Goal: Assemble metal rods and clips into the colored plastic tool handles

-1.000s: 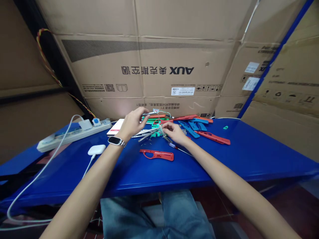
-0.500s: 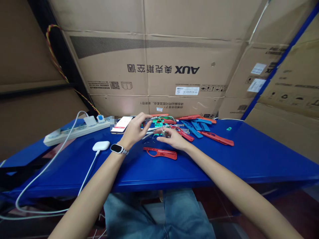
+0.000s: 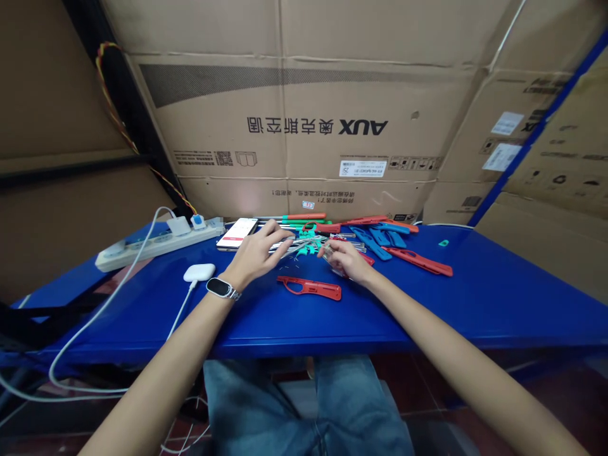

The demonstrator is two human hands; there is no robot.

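Observation:
My left hand [image 3: 259, 253] reaches forward over a pile of thin metal strips [image 3: 304, 243], thumb and fingers pinched on one strip. A watch [image 3: 219, 287] is on that wrist. My right hand [image 3: 346, 258] is just right of the pile, fingers curled around a small thing that I cannot make out. A red plastic handle shell [image 3: 311, 288] lies on the blue table [image 3: 427, 310] in front of both hands. Green pieces [image 3: 311, 248] lie among the strips.
Blue shells [image 3: 377, 244] and red shells [image 3: 418, 261] lie to the right, with a small teal piece [image 3: 443, 242] beyond. A phone [image 3: 236, 233], a power strip [image 3: 156, 244] and a white wired case [image 3: 199, 272] sit left. Cardboard boxes [image 3: 313, 126] wall the back.
My left hand has come down from above the pile to table level with the strip. My right hand has drawn back toward me and curled. The view has shifted slightly.

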